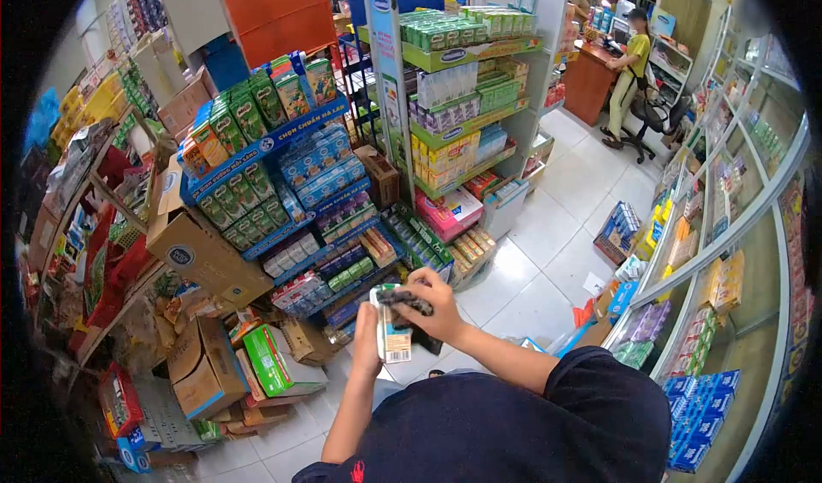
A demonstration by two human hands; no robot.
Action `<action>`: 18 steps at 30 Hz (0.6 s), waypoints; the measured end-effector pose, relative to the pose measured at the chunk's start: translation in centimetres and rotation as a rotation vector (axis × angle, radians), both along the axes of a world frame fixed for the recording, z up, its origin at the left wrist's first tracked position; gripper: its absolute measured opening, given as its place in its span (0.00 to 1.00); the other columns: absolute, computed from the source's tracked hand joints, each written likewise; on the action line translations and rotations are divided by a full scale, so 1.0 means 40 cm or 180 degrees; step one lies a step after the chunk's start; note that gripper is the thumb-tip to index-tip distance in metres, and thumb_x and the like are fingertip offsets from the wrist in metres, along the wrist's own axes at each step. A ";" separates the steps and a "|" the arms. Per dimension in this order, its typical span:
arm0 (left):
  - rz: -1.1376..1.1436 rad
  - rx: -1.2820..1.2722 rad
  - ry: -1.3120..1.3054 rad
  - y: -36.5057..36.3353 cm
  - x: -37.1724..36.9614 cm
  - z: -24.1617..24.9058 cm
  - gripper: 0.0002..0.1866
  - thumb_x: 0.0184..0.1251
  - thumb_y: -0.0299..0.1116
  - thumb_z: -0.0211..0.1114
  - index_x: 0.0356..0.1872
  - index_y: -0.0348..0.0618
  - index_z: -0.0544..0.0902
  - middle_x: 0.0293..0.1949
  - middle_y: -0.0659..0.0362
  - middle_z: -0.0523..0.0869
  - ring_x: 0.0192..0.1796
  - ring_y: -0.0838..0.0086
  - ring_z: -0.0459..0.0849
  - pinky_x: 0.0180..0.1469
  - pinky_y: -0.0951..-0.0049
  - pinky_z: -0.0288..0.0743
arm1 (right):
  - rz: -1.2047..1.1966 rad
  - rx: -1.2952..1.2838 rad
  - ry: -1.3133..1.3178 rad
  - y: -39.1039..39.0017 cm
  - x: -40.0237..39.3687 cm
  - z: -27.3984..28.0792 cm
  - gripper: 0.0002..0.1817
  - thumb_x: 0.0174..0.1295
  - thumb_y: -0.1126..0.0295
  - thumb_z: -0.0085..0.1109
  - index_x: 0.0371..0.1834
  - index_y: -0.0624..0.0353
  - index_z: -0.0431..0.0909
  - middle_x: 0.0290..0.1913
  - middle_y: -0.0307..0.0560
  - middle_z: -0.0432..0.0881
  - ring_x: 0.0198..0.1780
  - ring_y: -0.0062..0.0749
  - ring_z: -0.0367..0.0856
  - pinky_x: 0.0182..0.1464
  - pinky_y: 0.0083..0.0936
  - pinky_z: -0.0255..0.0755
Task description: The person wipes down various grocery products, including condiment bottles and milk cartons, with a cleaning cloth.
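In front of my chest, my left hand (367, 339) is wrapped round the side of a small white drink carton (398, 344) with green, orange and a barcode on it. The carton is held up, tilted slightly. Across its upper part lies a dark, mottled thing (396, 298), perhaps a cloth, gripped by the curled fingers of my right hand (435, 301). I cannot tell its exact kind. Just past my hands stands a blue tiered rack (261, 147) packed with drink cartons.
A white shelf unit (467, 55) of milk packs rises behind. Open cardboard boxes (205, 367) and a green-white box (267, 359) crowd the floor at left. Glass-fronted shelving (728, 269) curves along the right. Two people, one in a yellow top (638, 50), are near a wooden counter (589, 80).
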State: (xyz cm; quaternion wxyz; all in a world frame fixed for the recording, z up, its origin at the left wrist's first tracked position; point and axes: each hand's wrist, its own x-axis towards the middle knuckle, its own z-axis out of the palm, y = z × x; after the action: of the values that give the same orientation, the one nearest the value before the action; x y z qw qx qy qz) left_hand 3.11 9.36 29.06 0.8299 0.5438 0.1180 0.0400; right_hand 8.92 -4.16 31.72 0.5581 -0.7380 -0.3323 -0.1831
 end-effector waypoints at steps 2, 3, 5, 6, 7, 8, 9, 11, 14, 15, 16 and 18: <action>-0.0041 -0.0636 0.0084 -0.007 0.002 0.007 0.12 0.67 0.42 0.43 0.39 0.46 0.69 0.32 0.63 0.72 0.33 0.82 0.73 0.34 0.81 0.68 | 0.0106 0.0057 0.0014 0.013 -0.026 -0.006 0.14 0.41 0.72 0.63 0.35 0.59 0.78 0.34 0.48 0.71 0.34 0.35 0.72 0.35 0.26 0.67; 0.0109 -0.0774 0.0097 0.003 0.003 0.002 0.11 0.67 0.42 0.45 0.39 0.46 0.69 0.32 0.63 0.73 0.33 0.81 0.74 0.35 0.81 0.69 | 0.0282 0.0042 -0.0028 0.020 -0.055 -0.017 0.14 0.40 0.72 0.64 0.34 0.59 0.79 0.34 0.48 0.71 0.34 0.36 0.73 0.36 0.26 0.68; 0.0346 -0.0560 0.0057 0.011 0.012 0.032 0.12 0.66 0.43 0.46 0.38 0.46 0.70 0.32 0.63 0.73 0.33 0.81 0.73 0.35 0.80 0.68 | 0.0781 -0.0123 0.0063 0.019 -0.101 -0.025 0.16 0.39 0.72 0.65 0.36 0.58 0.79 0.34 0.48 0.70 0.36 0.37 0.73 0.37 0.27 0.68; 0.0328 -0.0422 -0.0008 0.028 0.009 0.014 0.12 0.65 0.43 0.46 0.38 0.46 0.70 0.32 0.63 0.73 0.32 0.81 0.73 0.35 0.80 0.68 | 0.0939 -0.0148 0.0040 0.020 -0.103 -0.028 0.17 0.39 0.72 0.64 0.37 0.57 0.79 0.34 0.47 0.70 0.36 0.36 0.72 0.38 0.27 0.68; 0.0397 -0.0359 -0.0028 0.028 0.004 0.009 0.13 0.65 0.44 0.46 0.38 0.46 0.70 0.31 0.63 0.73 0.32 0.82 0.72 0.34 0.81 0.67 | 0.0965 -0.0165 -0.0029 0.019 -0.090 -0.034 0.16 0.39 0.73 0.64 0.36 0.57 0.79 0.34 0.46 0.70 0.36 0.36 0.72 0.37 0.27 0.68; 0.0418 -0.0285 -0.0033 0.020 0.004 0.004 0.13 0.65 0.44 0.47 0.38 0.45 0.70 0.31 0.64 0.72 0.31 0.83 0.71 0.34 0.81 0.67 | 0.0942 -0.0167 -0.0089 0.017 -0.074 -0.042 0.15 0.40 0.73 0.63 0.36 0.58 0.79 0.34 0.46 0.70 0.36 0.35 0.72 0.37 0.27 0.68; 0.0362 -0.0295 0.0058 0.017 0.005 -0.011 0.13 0.65 0.44 0.47 0.38 0.46 0.69 0.30 0.64 0.71 0.31 0.83 0.71 0.33 0.82 0.66 | 0.0685 -0.0014 -0.0067 0.023 -0.054 -0.051 0.15 0.41 0.74 0.62 0.36 0.59 0.77 0.34 0.46 0.69 0.37 0.35 0.71 0.37 0.27 0.67; 0.0146 -0.0220 0.0197 0.013 -0.022 0.043 0.14 0.62 0.44 0.51 0.39 0.43 0.69 0.30 0.63 0.71 0.32 0.83 0.71 0.34 0.81 0.67 | 0.0210 0.0253 0.0223 0.048 -0.023 -0.046 0.13 0.44 0.73 0.60 0.36 0.61 0.74 0.37 0.47 0.67 0.39 0.35 0.68 0.40 0.27 0.65; 0.0198 0.0044 -0.0107 0.005 -0.006 0.036 0.19 0.56 0.40 0.60 0.43 0.39 0.70 0.37 0.61 0.74 0.38 0.83 0.72 0.40 0.81 0.68 | 0.0234 0.0591 0.0930 0.070 -0.047 -0.032 0.13 0.52 0.67 0.57 0.38 0.61 0.70 0.41 0.48 0.63 0.42 0.35 0.65 0.47 0.29 0.60; 0.0059 -0.0027 -0.0041 0.013 -0.004 0.029 0.20 0.56 0.38 0.60 0.46 0.38 0.69 0.37 0.61 0.75 0.39 0.81 0.73 0.42 0.81 0.67 | 0.0191 0.0650 0.0647 0.069 -0.055 -0.048 0.14 0.53 0.64 0.56 0.39 0.60 0.69 0.41 0.48 0.63 0.43 0.36 0.65 0.47 0.30 0.59; -0.0088 -0.0097 0.0031 0.020 -0.004 0.039 0.21 0.57 0.37 0.59 0.49 0.37 0.68 0.38 0.61 0.76 0.39 0.80 0.74 0.43 0.81 0.67 | 0.0139 0.0714 0.0369 0.069 -0.059 -0.063 0.16 0.54 0.62 0.55 0.40 0.60 0.69 0.41 0.49 0.62 0.43 0.37 0.64 0.48 0.31 0.58; -0.0086 0.0103 0.0000 0.021 0.005 0.041 0.22 0.55 0.36 0.60 0.50 0.37 0.68 0.39 0.60 0.76 0.39 0.80 0.74 0.43 0.80 0.67 | 0.0265 0.0524 -0.0070 0.055 -0.024 -0.086 0.18 0.56 0.60 0.52 0.43 0.61 0.65 0.40 0.45 0.63 0.42 0.31 0.63 0.49 0.26 0.56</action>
State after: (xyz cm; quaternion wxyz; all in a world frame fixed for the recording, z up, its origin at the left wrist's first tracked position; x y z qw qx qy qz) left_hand 3.30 10.22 30.69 0.8214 0.5587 0.1099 0.0307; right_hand 7.98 -1.97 28.28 0.6203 -0.6731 -0.3526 -0.1944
